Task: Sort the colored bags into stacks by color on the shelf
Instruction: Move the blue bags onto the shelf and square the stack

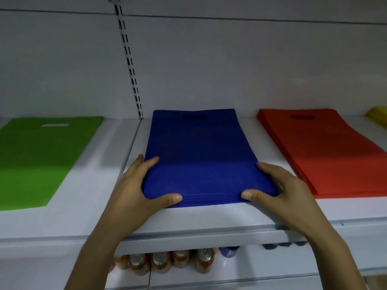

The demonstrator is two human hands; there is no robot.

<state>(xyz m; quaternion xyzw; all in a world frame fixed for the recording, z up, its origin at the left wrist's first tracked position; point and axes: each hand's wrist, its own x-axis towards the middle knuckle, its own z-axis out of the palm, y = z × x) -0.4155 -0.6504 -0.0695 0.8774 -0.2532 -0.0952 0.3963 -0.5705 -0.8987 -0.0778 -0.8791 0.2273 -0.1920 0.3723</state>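
Since everything else rests on it, shelf [94, 216]: white, runs the full width of the view; bags lie flat on it in separate colour groups
Back panel [230, 70]: plain white, directly behind the bags
Blue stack [201, 155]: centre of the shelf, many layers showing at the near edge, handle cut-outs towards the back; edges look well aligned
Red stack [326, 155]: right of the blue stack and apart from it; its left edge is slightly fanned
Green bags [41, 160]: far left, well apart from the blue; very thin, count cannot be told
Left hand [136, 185]: spread, fingers fairly straight along the blue stack's left side, thumb pressed to the near edge at the corner; nothing lifted
Right hand [280, 185]: mirrors it at the near right corner, fingers against the right side, thumb on the near edge; presses rather than clasps
Cans [180, 260]: a row on the lower shelf, below the hands, not involved
Yellow bags [377, 116]: a sliver at the far right edge
Progress (judgement): late stage; four colours lie apart, no mixed pile in view, blue being squared up. Bags out of view: unknown
Obstruction (judgement): only the red stack, just beside the right hand, could be nudged
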